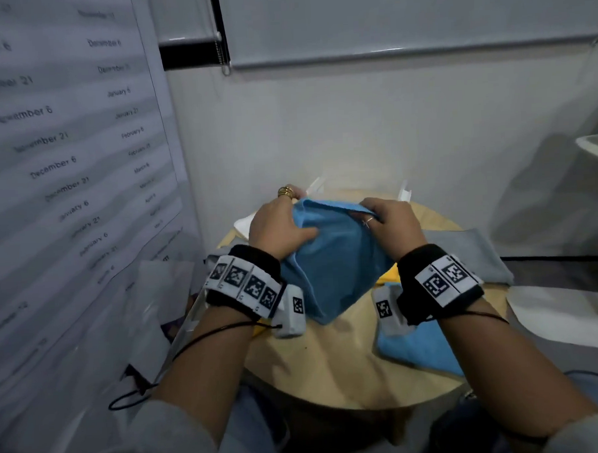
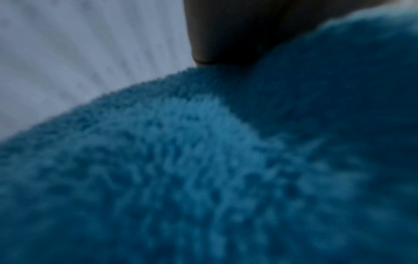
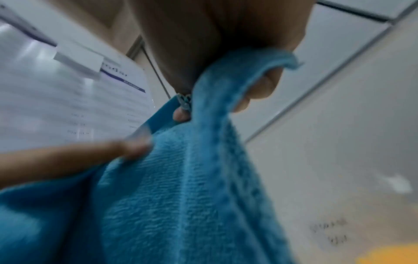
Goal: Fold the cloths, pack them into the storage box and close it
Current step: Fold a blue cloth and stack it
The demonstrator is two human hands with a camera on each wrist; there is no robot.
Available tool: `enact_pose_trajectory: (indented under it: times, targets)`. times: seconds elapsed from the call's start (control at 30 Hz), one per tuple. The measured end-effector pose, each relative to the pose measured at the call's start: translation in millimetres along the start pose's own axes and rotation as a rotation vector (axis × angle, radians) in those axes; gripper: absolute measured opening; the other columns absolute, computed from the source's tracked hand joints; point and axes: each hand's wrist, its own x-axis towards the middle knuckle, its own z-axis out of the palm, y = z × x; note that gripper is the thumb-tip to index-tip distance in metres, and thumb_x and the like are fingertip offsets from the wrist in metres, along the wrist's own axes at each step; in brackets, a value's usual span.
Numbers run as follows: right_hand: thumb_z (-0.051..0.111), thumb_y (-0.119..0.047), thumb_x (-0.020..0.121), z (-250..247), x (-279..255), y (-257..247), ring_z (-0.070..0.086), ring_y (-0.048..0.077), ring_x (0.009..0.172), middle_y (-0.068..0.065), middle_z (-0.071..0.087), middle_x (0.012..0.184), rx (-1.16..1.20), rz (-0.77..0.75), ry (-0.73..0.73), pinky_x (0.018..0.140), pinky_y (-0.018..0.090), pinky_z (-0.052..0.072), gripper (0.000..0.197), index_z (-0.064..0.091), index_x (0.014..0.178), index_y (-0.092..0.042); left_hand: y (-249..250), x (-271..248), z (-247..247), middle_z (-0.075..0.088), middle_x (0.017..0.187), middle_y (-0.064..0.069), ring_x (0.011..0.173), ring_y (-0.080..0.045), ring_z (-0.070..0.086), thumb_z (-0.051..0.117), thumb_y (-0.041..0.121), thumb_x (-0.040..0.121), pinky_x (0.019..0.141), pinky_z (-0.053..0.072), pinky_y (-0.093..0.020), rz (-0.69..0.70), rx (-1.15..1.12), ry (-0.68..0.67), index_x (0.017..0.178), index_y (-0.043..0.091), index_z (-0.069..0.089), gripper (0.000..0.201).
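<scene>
Both hands' curled fingers pinch the blue cloth.

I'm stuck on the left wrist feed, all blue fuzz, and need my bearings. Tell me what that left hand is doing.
Observer: The left hand grips one top corner of a blue cloth, held up above a round wooden table.
Operator: Report the other hand.
Observer: The right hand pinches the opposite top corner; the right wrist view shows the hem curling over its fingers.
Operator: List what else is on the table.
Observer: A second blue cloth lies near the right forearm, a grey cloth lies further right, and a yellow cloth peeks from behind the held one.
</scene>
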Motion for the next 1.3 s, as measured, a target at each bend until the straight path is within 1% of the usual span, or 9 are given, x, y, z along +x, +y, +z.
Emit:
enact_pose_trajectory:
  times: [0.13, 0.3, 0.43, 0.57, 0.67, 0.83, 1.0, 1.13, 1.3]
  targets:
    - [0.051, -0.010, 0.088, -32, -3, -5, 0.056, 0.035, 0.099, 0.020, 0.064, 0.098, -0.218, 0.065, 0.082, 0.074, 0.036, 0.041, 0.022, 0.066, 0.105, -0.010, -9, -9, -2, 0.056, 0.108, -0.012, 0.101, -0.033, 0.055, 0.050, -0.001, 0.077, 0.076, 0.043, -0.039, 0.025, 0.364, -0.036, 0.111, 0.013, 0.048, 0.037]
    - [0.041, 0.008, 0.082, -53, -22, 5, 0.050, 0.033, 0.111, 0.015, 0.057, 0.114, -0.369, 0.094, -0.022, 0.080, 0.036, 0.042, 0.040, 0.062, 0.111, -0.009, -24, -27, -25, 0.059, 0.109, -0.017, 0.102, -0.034, 0.057, 0.041, -0.006, 0.082, 0.084, 0.046, -0.040, -0.096, 0.266, 0.117, 0.109, 0.008, 0.058, 0.035]
    - [0.041, -0.001, 0.089, -68, -48, -1, 0.052, 0.036, 0.107, 0.018, 0.055, 0.117, -0.453, 0.186, 0.216, 0.075, 0.040, 0.042, 0.031, 0.056, 0.116, -0.007, -13, -54, -57, 0.068, 0.099, -0.012, 0.093, -0.031, 0.062, 0.042, -0.006, 0.081, 0.077, 0.049, -0.035, -0.094, 0.165, 0.329, 0.106, 0.017, 0.064, 0.040]
    - [0.039, -0.010, 0.090, -95, -61, -19, 0.053, 0.040, 0.099, 0.026, 0.059, 0.104, -0.131, 0.111, 0.561, 0.077, 0.039, 0.033, 0.027, 0.058, 0.102, 0.003, 11, -78, -98, 0.065, 0.087, 0.000, 0.080, -0.013, 0.061, 0.057, -0.004, 0.078, 0.071, 0.053, -0.026, 0.003, -0.279, 0.498, 0.092, 0.023, 0.064, 0.030]
    - [0.038, -0.012, 0.089, -105, -67, -37, 0.054, 0.034, 0.074, 0.017, 0.056, 0.078, 0.204, 0.078, 0.673, 0.066, 0.029, 0.050, 0.021, 0.054, 0.086, 0.001, 25, -88, -118, 0.064, 0.084, 0.002, 0.074, -0.005, 0.060, 0.065, -0.002, 0.081, 0.066, 0.051, -0.014, 0.070, -0.735, 0.382, 0.081, 0.021, 0.062, 0.024]
    - [0.050, -0.009, 0.093, -86, -57, -27, 0.056, 0.011, 0.042, 0.013, 0.053, 0.073, 0.415, 0.278, 0.457, 0.035, 0.017, 0.048, 0.018, 0.055, 0.081, 0.002, 1, -74, -111, 0.060, 0.073, -0.002, 0.063, -0.009, 0.055, 0.074, 0.010, 0.076, 0.049, 0.048, -0.016, -0.222, -0.547, 0.176, 0.084, 0.009, 0.063, 0.014]
    - [0.053, -0.010, 0.092, -36, -14, 29, 0.062, 0.037, 0.098, 0.024, 0.065, 0.107, -0.002, 0.450, 0.065, 0.082, 0.038, 0.052, 0.021, 0.065, 0.101, 0.005, -60, -38, -61, 0.064, 0.073, -0.010, 0.065, -0.023, 0.058, 0.080, 0.029, 0.072, 0.055, 0.039, -0.025, -0.319, 0.060, 0.001, 0.071, 0.011, 0.062, 0.026]
    - [0.053, -0.003, 0.090, 13, 16, 63, 0.061, 0.034, 0.103, 0.020, 0.065, 0.112, -0.167, 0.469, -0.181, 0.077, 0.034, 0.050, 0.018, 0.065, 0.101, 0.001, -104, -5, -21, 0.068, 0.084, -0.009, 0.072, -0.024, 0.058, 0.076, 0.033, 0.075, 0.065, 0.042, -0.025, -0.352, 0.230, -0.061, 0.087, 0.013, 0.068, 0.025]
    - [0.045, 0.001, 0.089, 57, 55, 96, 0.062, 0.040, 0.097, 0.026, 0.066, 0.103, -0.147, 0.470, -0.138, 0.087, 0.043, 0.050, 0.025, 0.068, 0.099, 0.002, -148, 45, 7, 0.069, 0.081, -0.008, 0.076, -0.026, 0.063, 0.076, 0.031, 0.075, 0.065, 0.043, -0.025, -0.377, 0.161, -0.043, 0.086, 0.015, 0.070, 0.020]
